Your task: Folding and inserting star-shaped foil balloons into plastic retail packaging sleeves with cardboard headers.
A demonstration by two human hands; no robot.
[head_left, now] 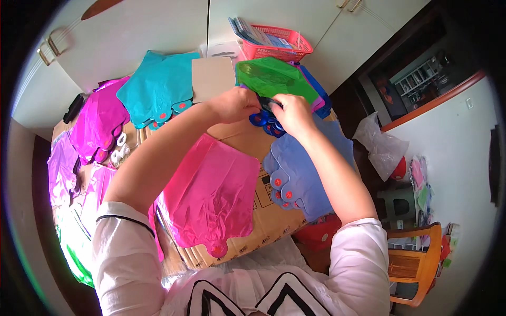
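At the far side of the table my left hand (pixel 238 105) and my right hand (pixel 293 111) are closed close together. Between their fingertips is a small dark piece (pixel 270 104), too covered to name. It lies against the near edge of a green shiny foil piece (pixel 274 73). Blue rounded tabs (pixel 268 122) show just below my fingers. Under my right forearm is a stack of slate-blue foil pieces (pixel 311 174), with red dots on its tabs. A bright pink foil piece (pixel 208 189) with one rounded tab lies flat between my arms.
Teal foil pieces (pixel 155 87), magenta ones (pixel 100 118) and a beige card (pixel 213 79) lie on the cardboard-covered table (pixel 279 216). White string (pixel 120 150) is at left. A pink basket (pixel 276 45) of booklets stands behind; a wooden chair (pixel 416 263) is at right.
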